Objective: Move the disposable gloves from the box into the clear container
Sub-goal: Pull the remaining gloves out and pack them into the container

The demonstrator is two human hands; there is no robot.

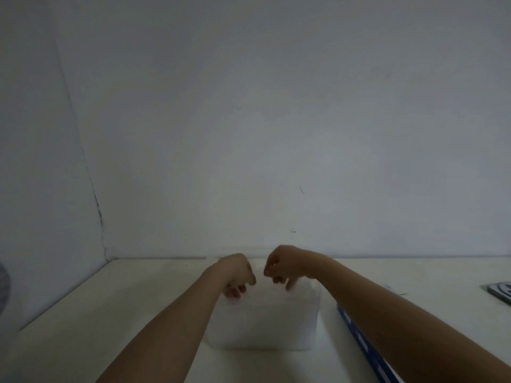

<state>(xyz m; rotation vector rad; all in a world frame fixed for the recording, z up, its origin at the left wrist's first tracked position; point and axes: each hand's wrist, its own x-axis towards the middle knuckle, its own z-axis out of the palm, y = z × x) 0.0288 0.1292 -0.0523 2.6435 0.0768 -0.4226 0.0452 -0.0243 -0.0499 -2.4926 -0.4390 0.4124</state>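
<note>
Where the pale block of gloves (262,322) sits mid-bench (138,299), the left hand (237,275) and right hand (282,268) curl equally near over its far top edge (pinching film or nothing, I cannot tell); the blue box (362,344) lies alongside to the right.

Two hands are in view, one left hand (237,275) and one right hand (284,268), side by side in the middle, along with two bare forearms (171,327). There is one pale counter (110,313), and on it, under the hands, one clear container (262,322); what fills it is too blurred to count. One blue box (362,346) with white marks lies near right. One grey flat object (502,293) sits at the right edge.
</note>
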